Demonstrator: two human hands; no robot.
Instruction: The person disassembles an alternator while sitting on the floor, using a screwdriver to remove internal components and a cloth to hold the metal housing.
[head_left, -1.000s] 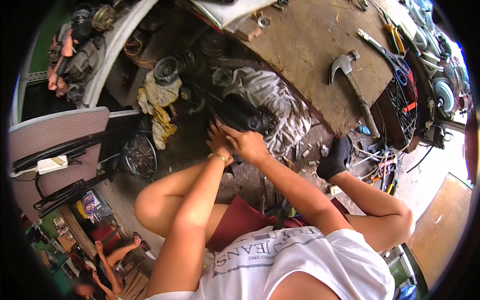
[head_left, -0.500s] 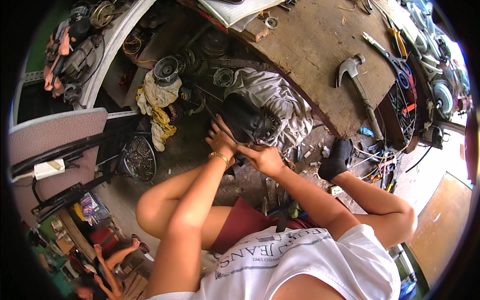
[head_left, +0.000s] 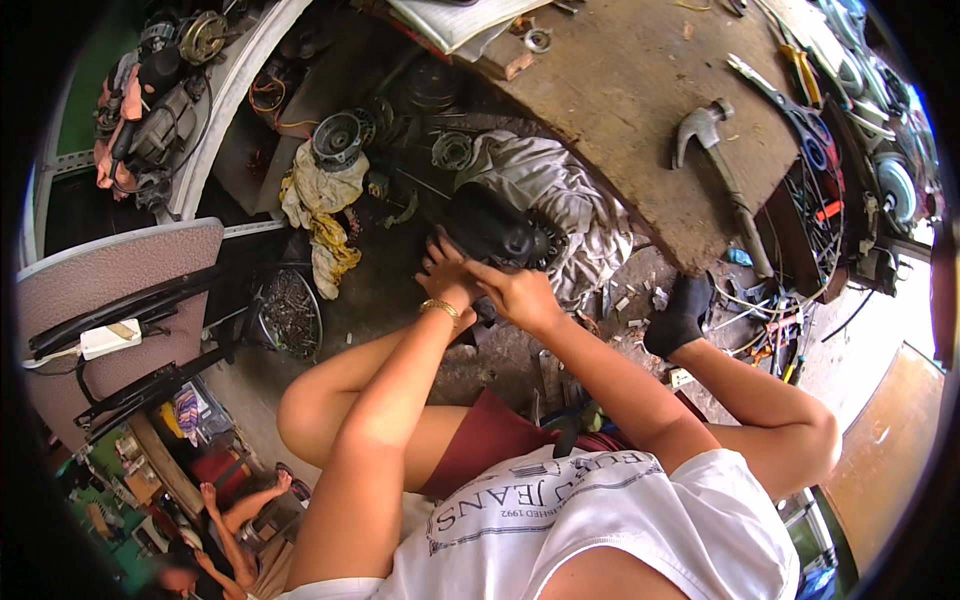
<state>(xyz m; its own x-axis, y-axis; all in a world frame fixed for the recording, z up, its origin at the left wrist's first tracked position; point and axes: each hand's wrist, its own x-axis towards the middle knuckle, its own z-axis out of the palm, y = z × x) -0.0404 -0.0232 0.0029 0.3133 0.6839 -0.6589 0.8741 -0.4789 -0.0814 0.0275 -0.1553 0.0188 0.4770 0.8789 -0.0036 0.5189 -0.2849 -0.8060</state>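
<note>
In front of me a rounded black machine housing [head_left: 488, 225] lies tilted, its ribbed round end [head_left: 545, 245] against a crumpled grey-white cloth [head_left: 590, 225]. My left hand [head_left: 447, 277], with a gold bracelet at the wrist, is closed against the near side of the housing. My right hand [head_left: 518, 295] meets it from the right, just below the housing. Its index finger reaches to the left hand, and the other fingers are curled. Whatever lies under the right fingers is hidden.
On the wooden bench [head_left: 610, 110] lie a claw hammer [head_left: 715, 170] and scissors [head_left: 790, 115]. A round metal part [head_left: 342, 138] sits on a yellow-stained rag [head_left: 328, 210]. Left stand a bowl of small metal pieces [head_left: 290, 312] and a chair [head_left: 120, 290]. Another person [head_left: 235, 540] sits at lower left.
My right hand has shifted slightly left and up, its fingers more bent against the left hand. A thin dark cord seen beside the hands before is now hardly visible. The view has shifted slightly.
</note>
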